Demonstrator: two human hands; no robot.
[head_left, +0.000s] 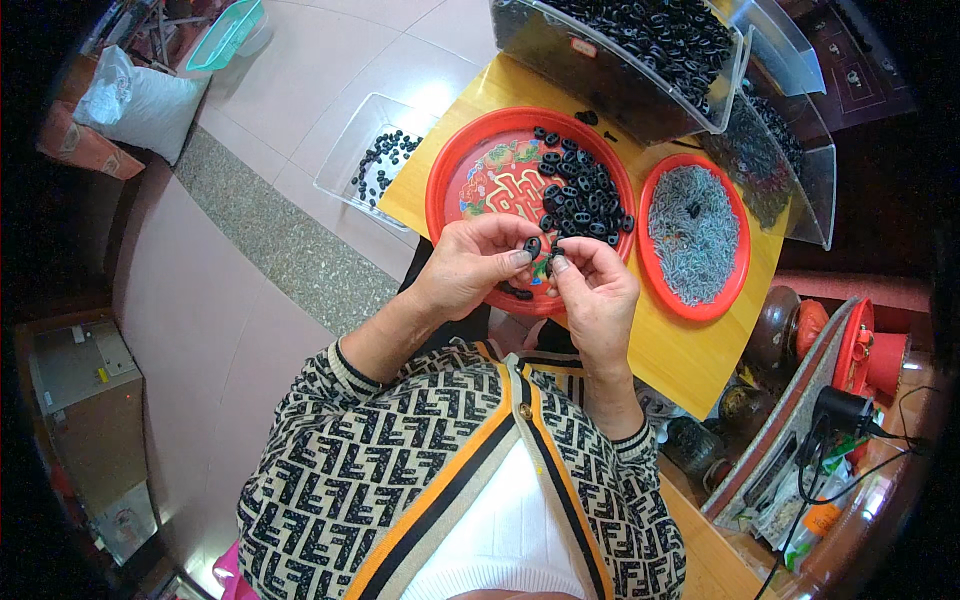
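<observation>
Hands meet just in front of the big red tray (pixel 470 150), right over its near rim. The left hand (pixel 468 268) has its grip closed on a small black piece (pixel 532 245), pinched between thumb and finger. The right hand (pixel 597 290) comes up beside it, and its fingertips (pixel 560 264) are pinched together next to that same piece; whether it holds something tiny of its own is too small to tell. Inside the big red tray lies a heap of black pieces (pixel 580 195) on its right half, and 2 or 3 more sit near its front rim by the hands. The tray rests on a yellow worktop (pixel 690 350). Just to the right of the big red tray is a smaller red plate (pixel 737 270) full of small grey bits (pixel 692 235), with 1 black piece on top. Behind the big red tray stands a clear box (pixel 600 85) packed with black pieces, and another clear box (pixel 810 190) sits behind the smaller plate. To the left of the big red tray, down on the floor, is a clear tub (pixel 350 160) with a few black pieces in it. Both arms wear a patterned cardigan (pixel 400 460) with orange trim.
</observation>
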